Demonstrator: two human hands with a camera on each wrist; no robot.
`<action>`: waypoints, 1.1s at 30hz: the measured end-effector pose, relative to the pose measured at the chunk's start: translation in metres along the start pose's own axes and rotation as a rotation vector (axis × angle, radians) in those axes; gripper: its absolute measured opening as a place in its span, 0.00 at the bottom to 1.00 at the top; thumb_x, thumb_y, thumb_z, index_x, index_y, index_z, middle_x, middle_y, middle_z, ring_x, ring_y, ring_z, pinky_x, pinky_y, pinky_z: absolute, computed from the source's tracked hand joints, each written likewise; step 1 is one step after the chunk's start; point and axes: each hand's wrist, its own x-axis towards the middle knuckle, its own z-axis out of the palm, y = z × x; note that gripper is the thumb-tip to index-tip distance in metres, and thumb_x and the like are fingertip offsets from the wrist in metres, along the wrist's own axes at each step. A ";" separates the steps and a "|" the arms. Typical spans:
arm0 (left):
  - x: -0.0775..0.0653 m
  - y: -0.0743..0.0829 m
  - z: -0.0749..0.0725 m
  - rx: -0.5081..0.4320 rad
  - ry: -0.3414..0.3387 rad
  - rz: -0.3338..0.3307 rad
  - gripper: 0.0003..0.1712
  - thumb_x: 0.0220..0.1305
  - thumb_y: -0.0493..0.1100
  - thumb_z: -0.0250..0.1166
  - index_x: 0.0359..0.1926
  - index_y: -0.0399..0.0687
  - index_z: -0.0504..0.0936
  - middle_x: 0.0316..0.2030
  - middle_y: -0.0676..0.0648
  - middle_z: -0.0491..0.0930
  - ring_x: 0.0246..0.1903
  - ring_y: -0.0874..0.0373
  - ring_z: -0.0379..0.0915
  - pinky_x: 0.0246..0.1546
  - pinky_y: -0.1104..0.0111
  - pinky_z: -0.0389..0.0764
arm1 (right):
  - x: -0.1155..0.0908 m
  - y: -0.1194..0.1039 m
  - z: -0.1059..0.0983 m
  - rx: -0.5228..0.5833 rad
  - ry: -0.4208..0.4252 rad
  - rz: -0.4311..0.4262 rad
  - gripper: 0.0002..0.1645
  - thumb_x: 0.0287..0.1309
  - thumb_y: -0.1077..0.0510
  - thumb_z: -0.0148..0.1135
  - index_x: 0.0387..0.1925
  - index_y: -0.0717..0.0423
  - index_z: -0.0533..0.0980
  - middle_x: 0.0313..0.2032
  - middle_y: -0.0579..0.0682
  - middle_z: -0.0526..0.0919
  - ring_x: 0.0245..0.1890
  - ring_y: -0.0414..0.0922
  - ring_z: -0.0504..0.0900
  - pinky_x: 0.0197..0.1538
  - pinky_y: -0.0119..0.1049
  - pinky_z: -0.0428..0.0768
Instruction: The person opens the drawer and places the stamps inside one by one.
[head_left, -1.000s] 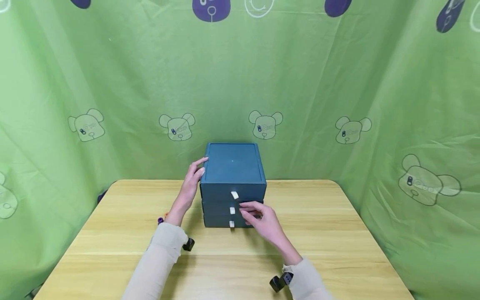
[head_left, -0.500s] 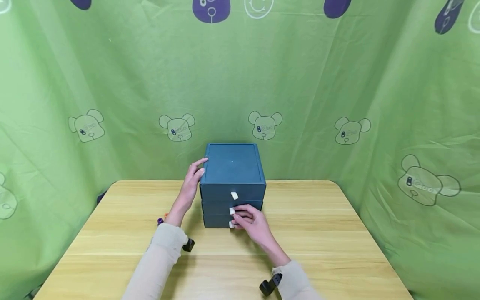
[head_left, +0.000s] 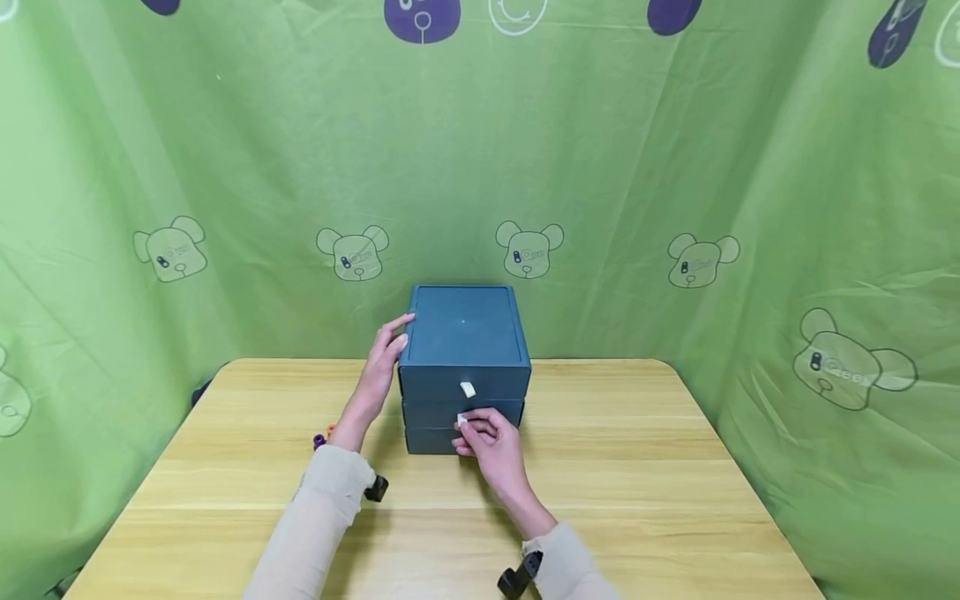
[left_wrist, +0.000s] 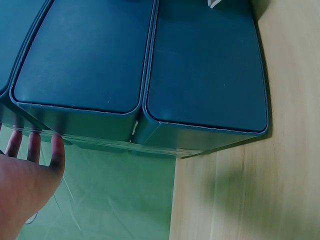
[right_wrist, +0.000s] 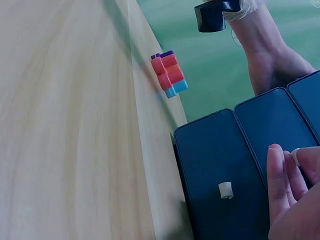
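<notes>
A dark blue cabinet (head_left: 465,325) of three stacked drawers stands on the table, each drawer front with a small white pull tab. My right hand (head_left: 497,454) pinches the middle drawer's tab (head_left: 462,419) between thumb and fingers, with the other fingers bent below it. My left hand (head_left: 378,371) rests against the cabinet's left side, its fingertips at the top edge. In the left wrist view, its fingers (left_wrist: 57,150) reach along the side wall. The top tab (head_left: 468,389) and the bottom tab (right_wrist: 226,190) are untouched. All drawer fronts sit flush.
Joined toy pieces (right_wrist: 169,74) in red, orange, purple and light blue lie on the table left of the cabinet, partly hidden by my left wrist in the head view. A green curtain (head_left: 600,167) hangs close behind the wooden table (head_left: 637,467).
My right hand has moved left from beside the cabinet front to the middle tab and taken it between its fingers. The left hand has stayed against the side.
</notes>
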 end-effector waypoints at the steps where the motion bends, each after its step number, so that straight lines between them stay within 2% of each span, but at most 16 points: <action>1: 0.000 0.000 0.000 -0.001 -0.002 -0.001 0.29 0.79 0.51 0.48 0.77 0.54 0.66 0.78 0.44 0.55 0.77 0.45 0.50 0.75 0.41 0.54 | 0.000 0.000 0.000 -0.002 0.000 -0.001 0.13 0.69 0.67 0.62 0.52 0.68 0.77 0.47 0.71 0.86 0.33 0.46 0.90 0.40 0.36 0.88; 14: 0.000 -0.001 -0.002 0.012 0.008 0.006 0.26 0.79 0.55 0.49 0.74 0.62 0.70 0.75 0.47 0.59 0.75 0.48 0.54 0.74 0.41 0.56 | 0.001 0.001 -0.001 -0.012 -0.001 0.006 0.13 0.70 0.67 0.62 0.53 0.68 0.77 0.46 0.70 0.86 0.34 0.49 0.90 0.38 0.34 0.88; 26: 0.004 0.002 -0.003 0.012 -0.016 -0.027 0.29 0.80 0.49 0.47 0.77 0.51 0.66 0.78 0.41 0.55 0.78 0.41 0.50 0.75 0.41 0.54 | -0.003 -0.002 0.000 -0.020 0.002 0.013 0.13 0.70 0.66 0.62 0.53 0.68 0.77 0.47 0.70 0.86 0.32 0.46 0.89 0.39 0.35 0.88; 33: 0.002 -0.002 -0.002 0.010 0.001 0.004 0.27 0.79 0.53 0.49 0.75 0.59 0.69 0.76 0.46 0.58 0.76 0.47 0.52 0.74 0.42 0.55 | -0.007 -0.002 -0.001 -0.038 -0.003 0.015 0.13 0.70 0.65 0.63 0.53 0.67 0.78 0.47 0.69 0.86 0.32 0.46 0.89 0.39 0.40 0.89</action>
